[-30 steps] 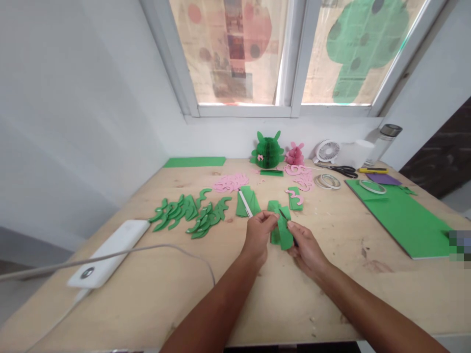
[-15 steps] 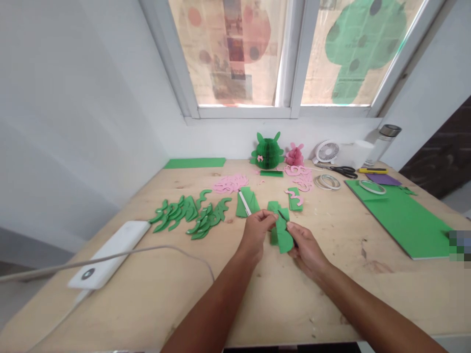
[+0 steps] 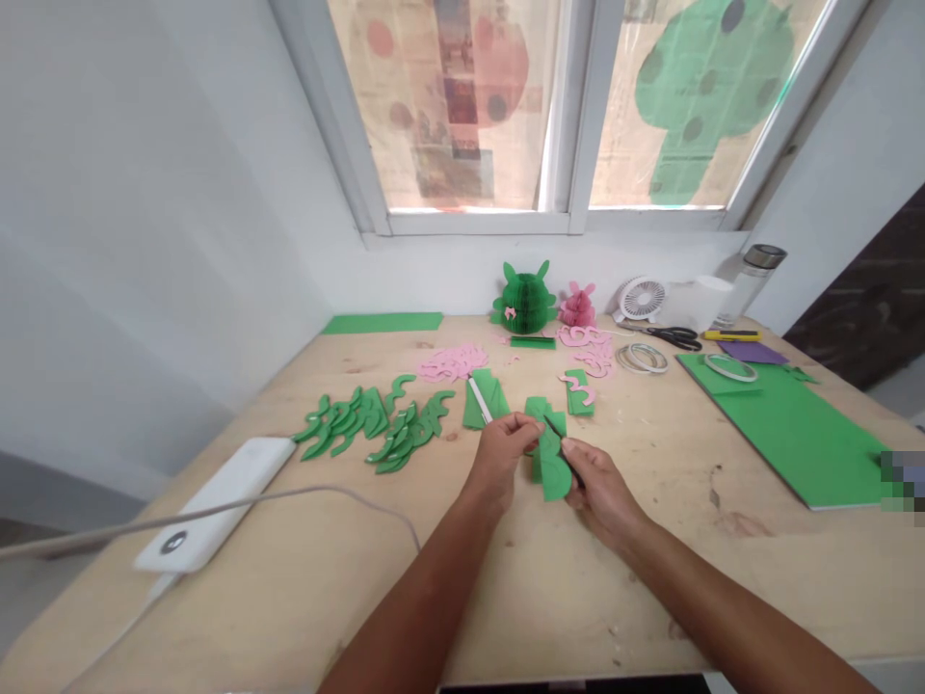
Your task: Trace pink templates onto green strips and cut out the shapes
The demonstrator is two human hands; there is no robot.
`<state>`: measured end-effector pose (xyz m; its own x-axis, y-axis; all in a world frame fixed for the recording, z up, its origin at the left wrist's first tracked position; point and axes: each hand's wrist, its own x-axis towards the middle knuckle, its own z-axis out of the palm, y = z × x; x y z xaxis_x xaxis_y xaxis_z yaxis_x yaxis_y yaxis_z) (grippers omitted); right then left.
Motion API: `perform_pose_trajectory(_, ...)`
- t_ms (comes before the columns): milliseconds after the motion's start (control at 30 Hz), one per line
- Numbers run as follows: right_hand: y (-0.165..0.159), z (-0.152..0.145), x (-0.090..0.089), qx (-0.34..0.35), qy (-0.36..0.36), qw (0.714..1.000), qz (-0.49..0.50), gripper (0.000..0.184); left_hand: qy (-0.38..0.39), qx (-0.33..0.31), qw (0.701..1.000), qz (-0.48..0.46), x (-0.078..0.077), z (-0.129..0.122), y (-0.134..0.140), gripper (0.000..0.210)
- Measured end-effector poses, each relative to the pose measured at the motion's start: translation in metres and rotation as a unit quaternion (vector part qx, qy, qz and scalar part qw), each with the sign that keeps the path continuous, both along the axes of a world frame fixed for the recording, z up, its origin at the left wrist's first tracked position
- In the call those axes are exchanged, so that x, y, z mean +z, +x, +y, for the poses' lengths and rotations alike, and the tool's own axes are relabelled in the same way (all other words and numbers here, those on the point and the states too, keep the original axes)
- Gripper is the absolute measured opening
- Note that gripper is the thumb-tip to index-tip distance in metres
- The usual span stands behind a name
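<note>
My left hand (image 3: 504, 451) pinches a green paper piece (image 3: 555, 479) with a rounded, wavy edge, above the middle of the table. My right hand (image 3: 599, 482) is closed on dark scissors (image 3: 552, 424), whose narrow blades lie against the paper; the handles are mostly hidden by my fingers. More green paper shows just behind the piece. Left of my left hand, a white pen (image 3: 479, 400) rests on folded green paper (image 3: 495, 390). Beyond my hands lies a pink curved cut-out (image 3: 580, 391) on a small green sheet (image 3: 578, 405).
Green curved cut-outs (image 3: 409, 439) and pink cut-outs (image 3: 454, 362) lie to the left. A white power bank (image 3: 217, 501) with a cable sits near the left edge. Behind stand paper honeycomb figures (image 3: 525, 304), a fan (image 3: 642, 301) and a bottle (image 3: 752, 284). Tape rolls (image 3: 643, 359) and a green board (image 3: 802, 443) are right.
The green paper piece has turned and shifted slightly left between my hands, and the scissors have moved a little along its edge. Both hands keep their hold.
</note>
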<state>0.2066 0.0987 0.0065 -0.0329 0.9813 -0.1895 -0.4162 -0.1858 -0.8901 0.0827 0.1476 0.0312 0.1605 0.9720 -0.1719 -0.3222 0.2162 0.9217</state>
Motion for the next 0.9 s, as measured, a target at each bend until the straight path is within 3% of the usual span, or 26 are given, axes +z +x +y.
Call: perform_pose_trajectory(900,0.0004,-0.0013,0.0034,0.024,0.013,0.999,-0.047,0.046,0.007,-0.049,0.998,0.024,0.0017,0.0058,-0.0102,0.021)
